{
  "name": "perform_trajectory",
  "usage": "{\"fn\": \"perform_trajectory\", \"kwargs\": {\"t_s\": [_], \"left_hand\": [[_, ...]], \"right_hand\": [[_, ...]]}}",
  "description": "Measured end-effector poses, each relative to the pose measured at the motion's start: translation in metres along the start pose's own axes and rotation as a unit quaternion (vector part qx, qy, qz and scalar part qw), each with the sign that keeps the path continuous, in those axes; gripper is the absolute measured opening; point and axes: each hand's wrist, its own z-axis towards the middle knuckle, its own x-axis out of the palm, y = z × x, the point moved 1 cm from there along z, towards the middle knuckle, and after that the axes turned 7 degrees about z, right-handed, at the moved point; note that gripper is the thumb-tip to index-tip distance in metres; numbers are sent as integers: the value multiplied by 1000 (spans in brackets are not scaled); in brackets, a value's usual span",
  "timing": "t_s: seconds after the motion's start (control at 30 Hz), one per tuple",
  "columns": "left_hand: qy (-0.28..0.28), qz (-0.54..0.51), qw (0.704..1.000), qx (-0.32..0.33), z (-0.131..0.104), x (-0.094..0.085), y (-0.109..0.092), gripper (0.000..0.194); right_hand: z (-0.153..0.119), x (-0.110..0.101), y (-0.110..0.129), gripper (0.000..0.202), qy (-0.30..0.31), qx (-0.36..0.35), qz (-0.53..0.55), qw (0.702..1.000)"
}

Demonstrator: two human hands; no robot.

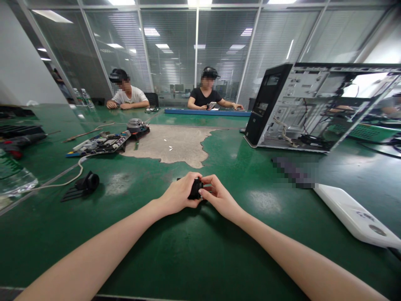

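A small black part (196, 189) rests at the middle of the green table (175, 251), partly covered by my fingers. My left hand (180, 192) is wrapped round its left side and top. From the right, my right hand (221, 196) grips the part's edge between thumb and fingers. Fine details of the part are too small to tell. Beyond my hands lies a bare, worn patch (175, 142) of the table top with small white scraps on it.
A black webcam-like piece (84, 184) and a circuit board (103, 142) lie left, beside a cable and a plastic bottle (15, 175). An open computer case (291, 108) stands right, with a white power bank (354, 213) nearer. Two people sit across the table.
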Motion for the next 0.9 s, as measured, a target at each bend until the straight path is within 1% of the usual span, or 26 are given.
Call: {"fn": "perform_trajectory", "kwargs": {"t_s": [0.07,0.13,0.3,0.47,0.57,0.77,0.9], "left_hand": [[-2,2,1000,1,0,0,0,55],[-1,4,1000,2,0,0,0,55],[6,6,1000,4,0,1,1,55],[6,8,1000,2,0,1,1,55],[3,9,1000,3,0,1,1,55],[-1,6,1000,5,0,1,1,55],[2,11,1000,6,0,1,1,56]], "right_hand": [[0,0,1,27,-4,5,-6,1000],[0,-1,1,28,0,5,-14,1000],[-1,-1,1,21,19,-14,-8,1000],[-2,0,0,16,9,-15,2,1000],[-1,0,-1,17,6,-10,4,1000],[1,-1,0,27,-8,12,0,1000],[0,-1,2,22,6,6,-5,1000]]}}
